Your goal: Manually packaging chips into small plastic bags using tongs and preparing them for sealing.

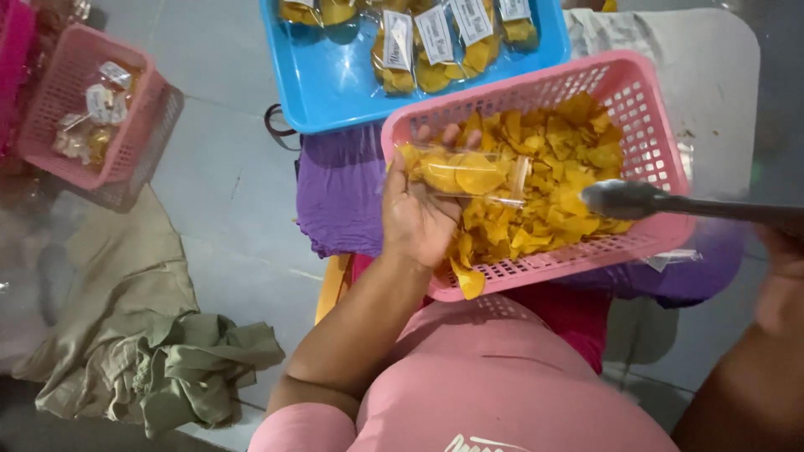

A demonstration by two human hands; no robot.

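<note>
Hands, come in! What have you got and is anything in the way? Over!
Left hand holds a clear bag of yellow chips. Right hand holds metal tongs over the pink basket. Nothing between tongs and bag.

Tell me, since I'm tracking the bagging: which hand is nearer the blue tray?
Left. The left hand holds a clear bag over the pink basket, just below the blue tray; the right hand is far right.

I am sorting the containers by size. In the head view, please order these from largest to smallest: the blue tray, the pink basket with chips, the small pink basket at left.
1. Blue tray, though cut off by the top edge.
2. Pink basket with chips, nearly as large, but closer to the camera, so unsure.
3. Small pink basket, clearly smallest.
</note>
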